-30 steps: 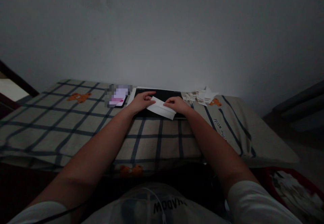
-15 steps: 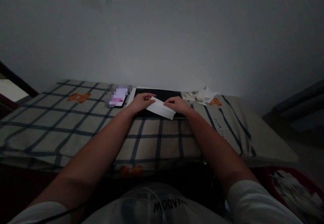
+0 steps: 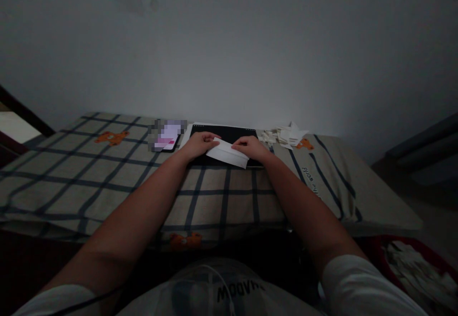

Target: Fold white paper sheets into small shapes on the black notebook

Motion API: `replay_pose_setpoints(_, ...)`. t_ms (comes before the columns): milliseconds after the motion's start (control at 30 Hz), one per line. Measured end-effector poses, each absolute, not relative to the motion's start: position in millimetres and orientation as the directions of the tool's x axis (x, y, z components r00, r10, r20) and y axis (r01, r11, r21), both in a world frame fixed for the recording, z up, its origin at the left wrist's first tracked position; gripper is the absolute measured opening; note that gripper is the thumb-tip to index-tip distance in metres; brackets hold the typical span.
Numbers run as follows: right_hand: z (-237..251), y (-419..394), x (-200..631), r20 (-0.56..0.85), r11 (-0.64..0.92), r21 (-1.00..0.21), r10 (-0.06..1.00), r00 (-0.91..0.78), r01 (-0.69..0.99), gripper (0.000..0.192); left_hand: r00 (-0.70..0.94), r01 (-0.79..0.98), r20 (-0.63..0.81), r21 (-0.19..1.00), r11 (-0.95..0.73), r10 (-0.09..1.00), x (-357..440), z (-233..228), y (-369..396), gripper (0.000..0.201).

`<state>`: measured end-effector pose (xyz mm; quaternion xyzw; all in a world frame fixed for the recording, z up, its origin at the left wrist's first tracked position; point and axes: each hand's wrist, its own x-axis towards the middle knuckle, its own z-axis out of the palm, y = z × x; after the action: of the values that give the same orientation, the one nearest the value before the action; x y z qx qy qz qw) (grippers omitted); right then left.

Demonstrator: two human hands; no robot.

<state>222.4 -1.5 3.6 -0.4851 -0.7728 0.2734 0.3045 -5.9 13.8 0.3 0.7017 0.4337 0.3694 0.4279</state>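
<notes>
Head camera view: both bare forearms stretch forward from the bottom corners of the frame and meet just above its centre, over a black board (image 3: 229, 134) lying on a checked bedsheet (image 3: 107, 173) printed with small orange bears. The left hand (image 3: 198, 144) lies palm down, knuckles bent, its fingers curled onto the left end of a folded white paper (image 3: 227, 153), pinching or pressing that edge; which of the two cannot be told in the dim light. The right hand (image 3: 251, 147) rests flat and low on the paper's upper right part, fingers narrow and together, pressing it down. The paper lies slanted across the board, its lower right corner reaching the board's near edge. Left of the board, upper middle of the frame, lies a phone (image 3: 166, 137) with a lit screen. Right of the board sits a heap of folded white paper pieces (image 3: 284, 135). A grey wall fills the upper half.
</notes>
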Motion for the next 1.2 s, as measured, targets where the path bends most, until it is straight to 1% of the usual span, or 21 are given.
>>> replay_pose_setpoints(133,3.3,-2.1,222.0,0.215,0.394,-0.708,0.911,-0.352,0.587,0.022,0.344,0.340,0.159,0.898,-0.281,0.925,-5.5,3.3,11.2,0.031)
replay_pose_setpoints(367,1.7,-0.6,221.2,0.249,0.432,-0.699,0.894,-0.372,0.570,0.019,0.331,0.466,0.195,0.817,-0.340,0.923,-3.1,6.3,7.6,0.030)
replay_pose_setpoints(500,2.1,0.9,223.8,0.251,0.405,-0.709,0.910,-0.330,0.577,0.019,0.303,0.444,0.215,0.830,-0.338,0.928,-3.5,5.6,9.3,0.026)
replay_pose_setpoints(633,2.7,0.4,225.4,0.257,0.404,-0.705,0.912,-0.321,0.583,0.019,0.323,0.425,0.209,0.839,-0.339,0.923,-5.1,3.4,11.6,0.019)
replay_pose_setpoints(700,2.7,-0.4,224.5,0.275,0.444,-0.691,0.891,-0.361,0.571,0.019,0.348,0.464,0.238,0.797,-0.387,0.907,-5.9,2.9,10.8,0.015)
replay_pose_setpoints(767,2.8,-1.5,222.8,0.293,0.493,-0.657,0.864,-0.410,0.570,0.017,0.393,0.532,0.288,0.704,-0.471,0.874,-5.7,3.7,7.7,0.014)
replay_pose_setpoints(867,3.4,-2.9,220.4,0.315,0.550,-0.584,0.831,-0.457,0.597,0.015,0.476,0.609,0.321,0.552,-0.570,0.819,-1.4,5.9,0.2,0.019)
replay_pose_setpoints(933,3.2,-3.1,219.6,0.348,0.590,-0.545,0.805,-0.480,0.595,0.014,0.510,0.617,0.324,0.507,-0.601,0.797,3.6,6.2,-4.1,0.024)
replay_pose_setpoints(1067,0.8,-2.0,219.1,0.429,0.670,-0.495,0.742,-0.515,0.553,0.016,0.533,0.577,0.342,0.523,-0.628,0.774,11.1,2.9,-5.8,0.027)
replay_pose_setpoints(1133,0.2,-1.8,219.2,0.445,0.658,-0.515,0.753,-0.485,0.549,0.016,0.520,0.562,0.349,0.548,-0.620,0.779,11.0,1.3,-3.8,0.028)
replay_pose_setpoints(1200,0.7,-1.9,219.8,0.435,0.599,-0.571,0.800,-0.412,0.561,0.018,0.488,0.558,0.361,0.571,-0.602,0.795,8.8,0.7,-1.0,0.028)
